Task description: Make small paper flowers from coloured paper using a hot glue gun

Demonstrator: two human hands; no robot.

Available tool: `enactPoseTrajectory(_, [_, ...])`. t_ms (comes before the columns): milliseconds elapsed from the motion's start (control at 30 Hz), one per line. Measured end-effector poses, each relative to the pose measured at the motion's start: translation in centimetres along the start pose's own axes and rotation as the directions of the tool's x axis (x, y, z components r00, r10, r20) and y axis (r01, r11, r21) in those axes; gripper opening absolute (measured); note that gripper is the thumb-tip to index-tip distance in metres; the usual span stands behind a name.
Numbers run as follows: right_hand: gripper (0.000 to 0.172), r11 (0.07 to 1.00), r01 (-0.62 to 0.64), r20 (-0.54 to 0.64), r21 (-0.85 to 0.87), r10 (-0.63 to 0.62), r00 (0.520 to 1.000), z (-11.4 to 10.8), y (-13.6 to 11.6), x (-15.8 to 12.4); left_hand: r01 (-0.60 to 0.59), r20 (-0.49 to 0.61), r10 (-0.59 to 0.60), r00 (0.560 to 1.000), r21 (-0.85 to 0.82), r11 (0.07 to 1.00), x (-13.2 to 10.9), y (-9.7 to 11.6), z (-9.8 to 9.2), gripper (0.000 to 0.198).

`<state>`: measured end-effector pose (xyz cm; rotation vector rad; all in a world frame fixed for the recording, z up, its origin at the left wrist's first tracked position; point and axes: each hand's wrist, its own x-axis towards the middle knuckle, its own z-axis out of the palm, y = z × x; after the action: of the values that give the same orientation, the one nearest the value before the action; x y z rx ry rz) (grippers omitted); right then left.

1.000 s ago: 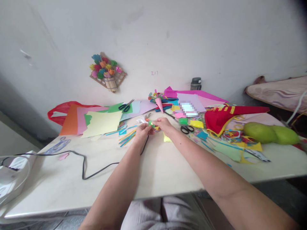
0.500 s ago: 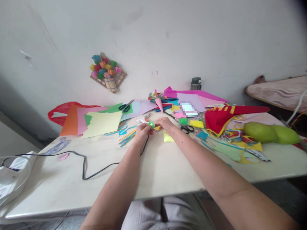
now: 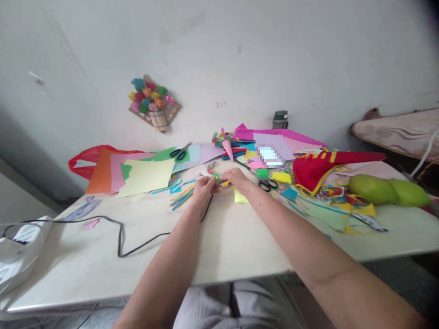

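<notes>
- Pinching a small green piece [image 3: 216,177] near the middle of the frame is the left hand [image 3: 205,185], with its thumb and finger close together.
- The right hand [image 3: 238,179] has its fingers bunched at the right side of that piece. I cannot tell how tightly they hold it, or if they hold it at all.
- The green piece looks like thin paper with a bit of yellow in it. I think it is very light and bendy, not slippery, and easy to crease or tear. The best place to hold it is probably the edge, with soft fingertips, so the middle does not get squashed.
- I count one green piece in the fingers. It is too small and blurry to count its parts.
- Just below and left of it lies a bunch of thin strips [image 3: 183,198], blue and yellow, too mixed up to count.
- Near the right hand are three little packs: one green pack [image 3: 262,173] and two yellow ones, one right of the green pack [image 3: 281,177] and one under the wrist [image 3: 240,196].
- Two scissors: one pair [image 3: 180,151] left of the middle, one pair [image 3: 267,185] right of it.
- Farther out, one pink cone [image 3: 227,150] at top middle, one bottle [image 3: 280,119] at upper right, and two green fruits [image 3: 372,189] at the right.
</notes>
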<state>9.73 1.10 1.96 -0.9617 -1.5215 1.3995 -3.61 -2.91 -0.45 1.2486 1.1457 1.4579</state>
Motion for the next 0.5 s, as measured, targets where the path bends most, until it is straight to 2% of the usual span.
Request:
enactPoseTrajectory(233, [0.015,1.000,-0.014,0.049,-0.016,0.015,0.999,-0.06,0.19,0.04,0.009,-0.007,-0.009,1.000,-0.023,1.000,0.04,-0.14,0.04,0.034])
enactPoseTrajectory(500, [0.011,1.000,-0.020,0.044,-0.006,0.020,0.999,-0.03,0.19,0.03,0.040,0.007,-0.040,0.999,-0.020,0.999,0.16,-0.15,-0.10,0.034])
